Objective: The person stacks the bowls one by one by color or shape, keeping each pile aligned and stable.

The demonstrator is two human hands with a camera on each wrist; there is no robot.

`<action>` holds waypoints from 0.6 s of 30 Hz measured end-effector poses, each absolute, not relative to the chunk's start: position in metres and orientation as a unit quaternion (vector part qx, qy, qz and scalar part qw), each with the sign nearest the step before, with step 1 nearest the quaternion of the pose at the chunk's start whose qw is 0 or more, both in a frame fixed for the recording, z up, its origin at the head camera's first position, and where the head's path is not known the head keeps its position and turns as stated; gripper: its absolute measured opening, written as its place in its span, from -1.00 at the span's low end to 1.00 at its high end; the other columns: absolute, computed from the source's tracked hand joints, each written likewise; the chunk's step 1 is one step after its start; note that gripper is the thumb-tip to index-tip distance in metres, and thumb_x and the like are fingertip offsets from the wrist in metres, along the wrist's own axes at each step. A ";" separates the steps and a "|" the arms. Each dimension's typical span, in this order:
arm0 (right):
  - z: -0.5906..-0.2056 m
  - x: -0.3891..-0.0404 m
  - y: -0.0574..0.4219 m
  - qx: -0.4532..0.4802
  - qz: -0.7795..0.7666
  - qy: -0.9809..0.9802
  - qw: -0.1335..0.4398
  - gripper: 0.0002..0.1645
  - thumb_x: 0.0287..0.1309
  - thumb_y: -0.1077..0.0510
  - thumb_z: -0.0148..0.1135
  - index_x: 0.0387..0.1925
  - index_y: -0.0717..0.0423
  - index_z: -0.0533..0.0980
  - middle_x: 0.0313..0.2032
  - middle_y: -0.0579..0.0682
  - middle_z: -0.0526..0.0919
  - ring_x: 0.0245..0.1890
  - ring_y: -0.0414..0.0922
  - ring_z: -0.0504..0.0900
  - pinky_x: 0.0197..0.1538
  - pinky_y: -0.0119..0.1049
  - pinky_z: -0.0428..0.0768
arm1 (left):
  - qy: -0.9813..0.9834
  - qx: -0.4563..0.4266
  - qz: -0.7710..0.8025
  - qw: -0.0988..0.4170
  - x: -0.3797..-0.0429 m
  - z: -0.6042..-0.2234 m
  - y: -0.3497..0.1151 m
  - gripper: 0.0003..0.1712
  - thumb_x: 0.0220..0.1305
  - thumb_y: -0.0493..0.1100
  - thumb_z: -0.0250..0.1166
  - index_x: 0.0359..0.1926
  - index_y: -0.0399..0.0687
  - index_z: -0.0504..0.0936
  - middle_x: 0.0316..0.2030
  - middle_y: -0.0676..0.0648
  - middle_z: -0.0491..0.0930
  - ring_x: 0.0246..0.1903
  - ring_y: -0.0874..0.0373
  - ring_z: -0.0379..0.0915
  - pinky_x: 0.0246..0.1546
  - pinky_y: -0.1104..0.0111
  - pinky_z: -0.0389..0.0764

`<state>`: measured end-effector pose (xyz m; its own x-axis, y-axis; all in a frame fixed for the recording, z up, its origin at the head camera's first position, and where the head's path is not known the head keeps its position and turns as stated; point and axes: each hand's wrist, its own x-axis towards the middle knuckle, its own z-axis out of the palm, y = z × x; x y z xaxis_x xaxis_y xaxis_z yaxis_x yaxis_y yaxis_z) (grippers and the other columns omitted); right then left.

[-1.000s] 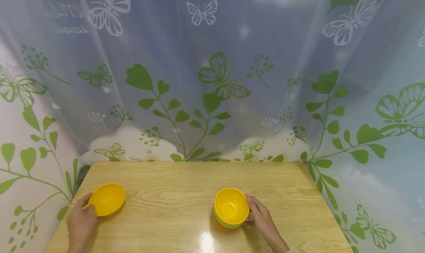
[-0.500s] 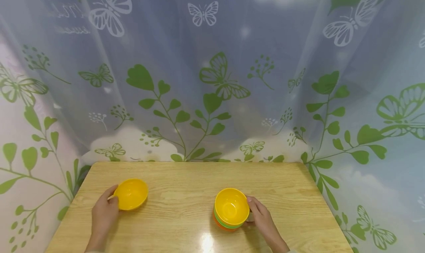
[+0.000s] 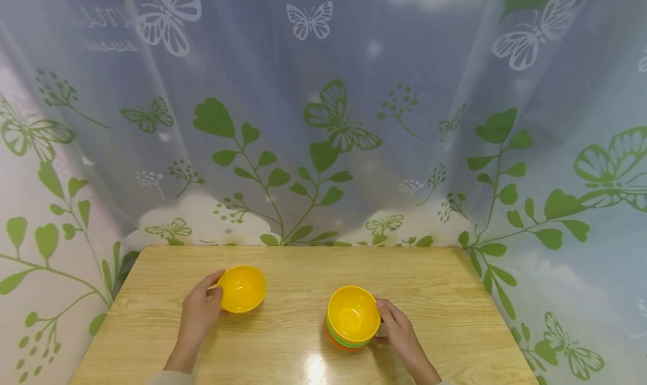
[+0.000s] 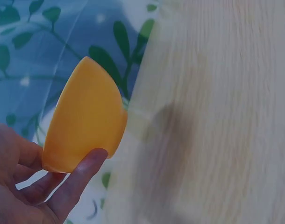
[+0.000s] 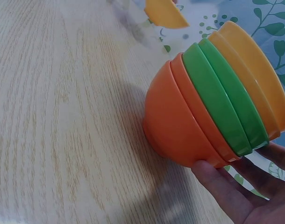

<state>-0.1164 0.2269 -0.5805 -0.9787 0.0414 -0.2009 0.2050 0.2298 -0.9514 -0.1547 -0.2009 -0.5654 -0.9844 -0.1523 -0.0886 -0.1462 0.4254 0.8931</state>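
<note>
On the left of the table, my left hand (image 3: 199,315) pinches a single yellow bowl (image 3: 244,289) by its near-left side. The left wrist view shows that bowl (image 4: 84,116) from outside, fingers and thumb at its rim and wall, its shadow on the wood beside it. Right of the middle, my right hand (image 3: 402,334) grips a stack of nested bowls (image 3: 352,316) from the right side. In the right wrist view, the stack runs from orange bowls (image 5: 180,116) at the bottom through green bowls (image 5: 222,93) to yellow bowls (image 5: 254,70) on top. The uppermost bowl's inside is bare.
A light wood table (image 3: 288,340) reaches back to a curtain (image 3: 323,166) printed with leaves and butterflies, which hangs along the far edge and both sides. Bare wood lies between the single bowl and the stack.
My left hand has carried the single yellow bowl rightward and slightly away across the table, closer to the stack. The right hand and its stack have stayed in place.
</note>
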 end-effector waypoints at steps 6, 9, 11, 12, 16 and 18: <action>-0.580 -0.117 0.227 0.076 -0.615 0.782 0.066 -0.32 0.74 -0.24 -0.10 0.43 0.18 0.54 0.34 0.20 0.63 0.27 0.07 0.62 -0.11 0.03 0.91 | -0.843 0.058 -0.535 0.009 -0.158 -0.555 -0.178 -0.45 0.66 -0.36 0.07 0.57 -0.23 0.42 0.49 -0.39 0.43 0.22 -0.34 0.63 -0.28 0.25 0.91; -0.579 -0.116 0.226 0.077 -0.615 0.782 0.068 -0.32 0.74 -0.24 -0.09 0.42 0.17 0.54 0.31 0.19 0.64 0.25 0.07 0.63 -0.11 0.02 0.91 | -0.840 0.046 -0.541 0.014 -0.158 -0.551 -0.170 -0.47 0.65 -0.37 0.08 0.55 -0.25 0.45 0.48 -0.38 0.46 0.20 -0.32 0.66 -0.33 0.31 0.89; -0.578 -0.116 0.226 0.079 -0.614 0.782 0.068 -0.33 0.74 -0.24 -0.09 0.41 0.17 0.55 0.31 0.19 0.65 0.23 0.06 0.63 -0.11 0.02 0.91 | -0.840 0.039 -0.540 0.017 -0.159 -0.550 -0.165 -0.47 0.64 -0.38 0.09 0.53 -0.26 0.47 0.47 -0.38 0.48 0.18 -0.31 0.67 -0.36 0.35 0.87; -0.578 -0.116 0.226 0.078 -0.615 0.782 0.067 -0.33 0.74 -0.23 -0.09 0.41 0.17 0.55 0.30 0.19 0.65 0.23 0.06 0.63 -0.11 0.02 0.91 | -0.841 0.035 -0.540 0.020 -0.159 -0.548 -0.162 -0.48 0.63 -0.38 0.10 0.53 -0.26 0.47 0.46 -0.38 0.48 0.17 -0.30 0.67 -0.37 0.34 0.87; -0.578 -0.115 0.226 0.077 -0.615 0.782 0.070 -0.34 0.74 -0.23 -0.09 0.39 0.16 0.56 0.27 0.18 0.66 0.20 0.04 0.64 -0.10 0.01 0.91 | -0.839 0.023 -0.543 0.024 -0.158 -0.545 -0.152 -0.48 0.63 -0.39 0.11 0.52 -0.26 0.49 0.44 -0.38 0.51 0.15 -0.28 0.68 -0.38 0.32 0.88; -0.578 -0.115 0.226 0.077 -0.614 0.783 0.070 -0.35 0.74 -0.22 -0.08 0.38 0.16 0.57 0.24 0.17 0.67 0.18 0.04 0.64 -0.10 0.01 0.91 | -0.835 0.019 -0.549 0.025 -0.157 -0.543 -0.147 -0.48 0.62 -0.39 0.12 0.51 -0.25 0.50 0.43 -0.38 0.52 0.15 -0.27 0.68 -0.38 0.30 0.88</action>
